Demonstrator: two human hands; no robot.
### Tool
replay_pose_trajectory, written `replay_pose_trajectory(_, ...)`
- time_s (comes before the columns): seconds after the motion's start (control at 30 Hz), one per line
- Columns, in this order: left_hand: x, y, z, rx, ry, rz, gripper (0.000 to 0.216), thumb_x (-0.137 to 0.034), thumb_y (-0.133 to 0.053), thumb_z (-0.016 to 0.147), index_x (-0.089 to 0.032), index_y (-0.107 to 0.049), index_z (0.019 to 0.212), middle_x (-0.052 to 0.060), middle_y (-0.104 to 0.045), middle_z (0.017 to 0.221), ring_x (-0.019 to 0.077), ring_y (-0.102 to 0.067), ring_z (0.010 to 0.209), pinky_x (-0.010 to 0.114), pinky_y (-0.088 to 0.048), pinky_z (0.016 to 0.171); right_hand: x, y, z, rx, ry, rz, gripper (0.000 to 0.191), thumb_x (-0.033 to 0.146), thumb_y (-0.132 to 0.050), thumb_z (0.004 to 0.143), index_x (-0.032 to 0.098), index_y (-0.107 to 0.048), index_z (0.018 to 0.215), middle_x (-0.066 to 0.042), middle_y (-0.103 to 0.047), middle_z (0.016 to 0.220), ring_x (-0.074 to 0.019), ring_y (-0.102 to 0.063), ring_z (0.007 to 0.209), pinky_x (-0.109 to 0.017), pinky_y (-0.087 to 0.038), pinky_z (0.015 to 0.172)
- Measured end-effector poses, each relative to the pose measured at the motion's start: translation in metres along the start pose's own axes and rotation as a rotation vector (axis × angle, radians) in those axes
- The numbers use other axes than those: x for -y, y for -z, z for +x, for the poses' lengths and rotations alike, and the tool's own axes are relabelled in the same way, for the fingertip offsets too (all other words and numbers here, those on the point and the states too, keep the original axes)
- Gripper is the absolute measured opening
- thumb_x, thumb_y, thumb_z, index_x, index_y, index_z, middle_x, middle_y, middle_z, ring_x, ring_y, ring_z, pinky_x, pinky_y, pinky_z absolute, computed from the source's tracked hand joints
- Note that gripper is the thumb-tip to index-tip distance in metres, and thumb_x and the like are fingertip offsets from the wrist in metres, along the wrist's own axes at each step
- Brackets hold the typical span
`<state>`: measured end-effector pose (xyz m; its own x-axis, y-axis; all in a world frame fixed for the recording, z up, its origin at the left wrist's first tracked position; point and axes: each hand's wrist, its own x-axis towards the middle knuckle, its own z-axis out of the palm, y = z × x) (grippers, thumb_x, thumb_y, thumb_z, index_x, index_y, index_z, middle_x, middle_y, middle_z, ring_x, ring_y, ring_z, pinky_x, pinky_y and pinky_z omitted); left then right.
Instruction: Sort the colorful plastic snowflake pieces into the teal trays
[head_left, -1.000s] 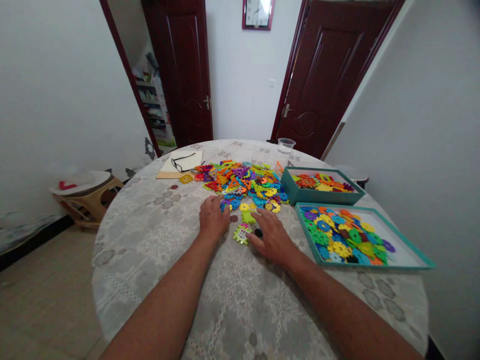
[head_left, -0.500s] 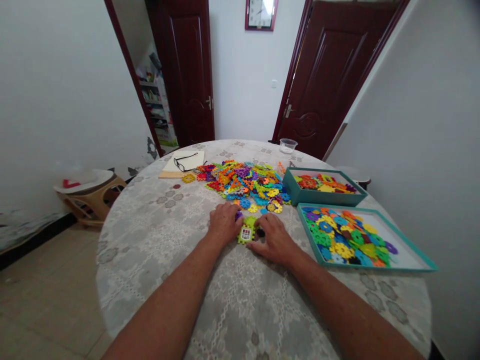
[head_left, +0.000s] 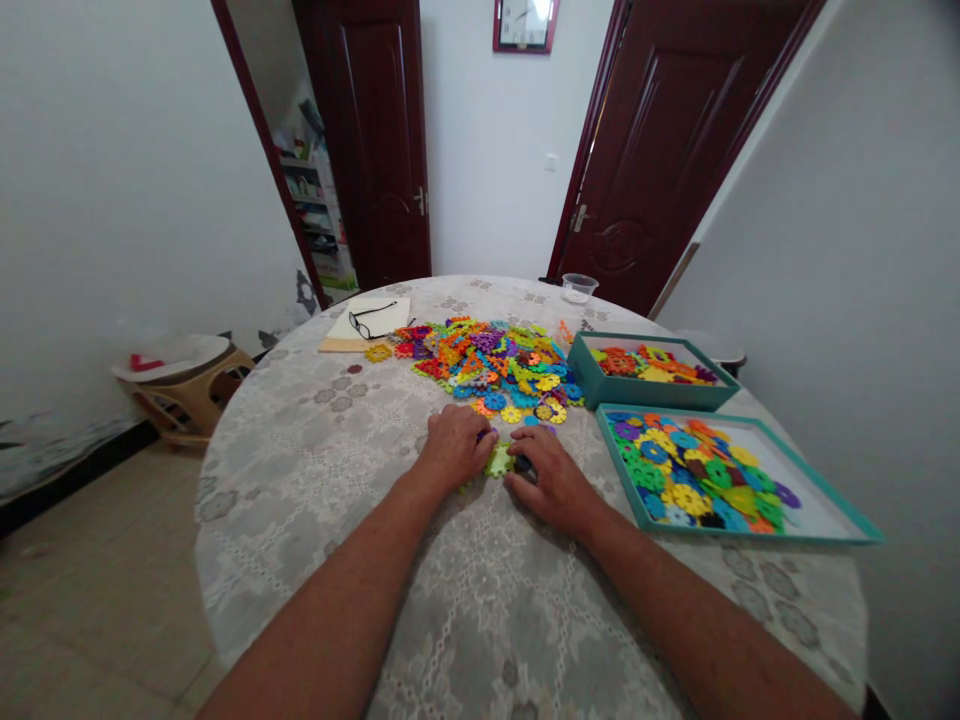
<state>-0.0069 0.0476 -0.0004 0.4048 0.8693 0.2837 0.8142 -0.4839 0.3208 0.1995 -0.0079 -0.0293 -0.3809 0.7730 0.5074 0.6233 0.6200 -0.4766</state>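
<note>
My left hand (head_left: 455, 448) and my right hand (head_left: 550, 478) rest close together on the round table (head_left: 480, 590), fingers curled. Between them lies a light green plastic piece (head_left: 499, 461), and both hands pinch it from either side. A small purple piece shows at my left fingertips and a dark one (head_left: 523, 464) under my right fingers. Just beyond the hands spreads a heap of colourful interlocking plastic discs (head_left: 487, 365).
Two teal trays with more discs stand at the right: a deep one (head_left: 652, 390) behind, a shallow one (head_left: 817, 510) nearer. Glasses (head_left: 371, 318) lie on a notebook at the far left, a clear cup (head_left: 579, 288) at the back. A stool (head_left: 184, 385) stands on the floor left.
My hands have drawn together from the edge of the heap toward me, closing round the green piece. The small printed tile seen earlier is hidden now.
</note>
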Motion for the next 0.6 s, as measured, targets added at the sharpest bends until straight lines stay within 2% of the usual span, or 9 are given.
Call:
replay_pose_trajectory(0.1,0.010,0.013,0.002,0.011,0.014,-0.001,0.024,-0.034,-0.052,0.097,-0.022,-0.074,0.099,0.008,-0.071,0.106,0.0253,-0.060,0.104,0.038,-0.042,0.094,-0.002,-0.006,-0.001,-0.006,0.009,-0.136,0.044,0.028,-0.069,0.090,0.020,-0.057,0.131,-0.015,-0.059,0.131,-0.0320,-0.051,0.126,-0.055,-0.038,0.113)
replay_pose_trajectory(0.17,0.019,0.024,0.002,0.063,0.040,-0.007,0.022,-0.034,-0.054,0.094,-0.023,-0.072,0.101,0.008,-0.070,0.106,0.0246,-0.060,0.104,0.037,-0.043,0.095,-0.001,-0.010,-0.001,-0.002,-0.012,-0.211,0.047,0.035,-0.070,0.090,0.020,-0.057,0.132,-0.017,-0.058,0.134,-0.0343,-0.048,0.130,-0.059,-0.034,0.115)
replay_pose_trajectory(0.23,0.028,0.033,0.000,0.186,0.051,-0.013,0.025,-0.041,-0.061,0.090,-0.023,-0.071,0.103,0.008,-0.069,0.107,0.0252,-0.061,0.102,0.037,-0.044,0.092,0.000,-0.012,0.000,0.007,-0.041,-0.244,0.045,0.039,-0.072,0.089,0.020,-0.058,0.128,-0.016,-0.060,0.132,-0.0350,-0.049,0.129,-0.060,-0.033,0.115)
replay_pose_trajectory(0.37,0.035,0.046,-0.007,0.435,0.041,-0.005,0.059,-0.059,-0.079,0.069,-0.024,-0.067,0.115,0.009,-0.065,0.112,0.0290,-0.060,0.101,0.038,-0.047,0.087,0.000,-0.014,0.002,-0.008,-0.076,-0.205,0.043,0.038,-0.074,0.085,0.020,-0.057,0.121,-0.014,-0.063,0.120,-0.0323,-0.054,0.116,-0.054,-0.041,0.107)
replay_pose_trajectory(0.47,0.029,0.048,-0.011,0.476,0.039,0.029,0.070,-0.055,-0.086,0.060,-0.026,-0.065,0.121,0.010,-0.061,0.119,0.0315,-0.059,0.107,0.040,-0.048,0.091,-0.005,-0.014,0.002,-0.092,-0.097,-0.182,0.045,0.036,-0.073,0.085,0.020,-0.056,0.123,-0.015,-0.063,0.120,-0.0324,-0.055,0.116,-0.053,-0.043,0.106)
replay_pose_trajectory(0.6,0.018,0.046,-0.014,0.490,0.014,0.033,0.061,-0.046,-0.083,0.063,-0.028,-0.065,0.118,0.010,-0.059,0.123,0.0314,-0.058,0.108,0.040,-0.049,0.090,-0.011,-0.015,0.001,-0.207,-0.138,-0.151,0.051,0.033,-0.073,0.085,0.020,-0.054,0.130,-0.016,-0.063,0.124,-0.0332,-0.057,0.118,-0.054,-0.044,0.106)
